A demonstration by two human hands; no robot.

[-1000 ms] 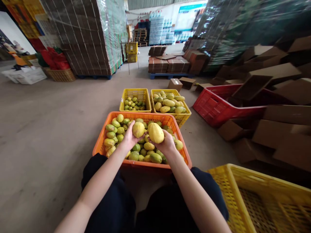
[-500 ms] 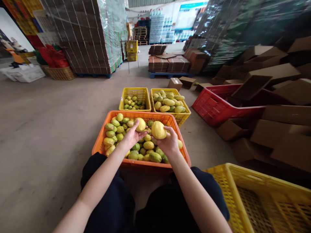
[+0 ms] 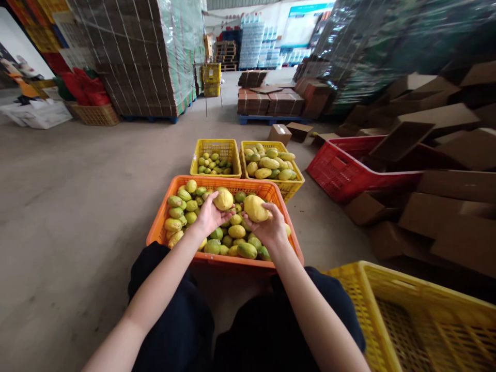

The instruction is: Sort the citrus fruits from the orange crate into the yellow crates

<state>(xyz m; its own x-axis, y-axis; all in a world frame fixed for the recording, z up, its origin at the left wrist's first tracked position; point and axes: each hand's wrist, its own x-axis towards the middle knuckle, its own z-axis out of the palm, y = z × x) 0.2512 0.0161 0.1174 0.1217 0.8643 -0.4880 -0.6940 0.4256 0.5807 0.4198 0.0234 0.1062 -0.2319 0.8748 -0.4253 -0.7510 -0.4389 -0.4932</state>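
Observation:
Above the orange crate [image 3: 157, 221], my left hand [image 3: 208, 217] is closed round a yellow papaya [image 3: 223, 199], thumb on its near side and fingers beneath. My right hand [image 3: 270, 225] grips a larger yellow papaya [image 3: 254, 207] with its tapered side turned to me. The two held fruits are a short gap apart. Below them, green and yellow papayas [image 3: 237, 231] fill the orange crate, partly hidden by my hands.
Two yellow crates stand just beyond: the left one [image 3: 192, 164] with smaller green fruit, the right one [image 3: 296, 182] heaped with long yellow papayas. A red crate [image 3: 337, 175] and loose cardboard boxes [image 3: 445, 222] lie right. A yellow crate [image 3: 364, 289] sits by my right knee.
The papaya in my right hand has turned, showing a longer side, and shifted slightly right. My left hand keeps its fruit in nearly the same place, with the fruit slightly turned.

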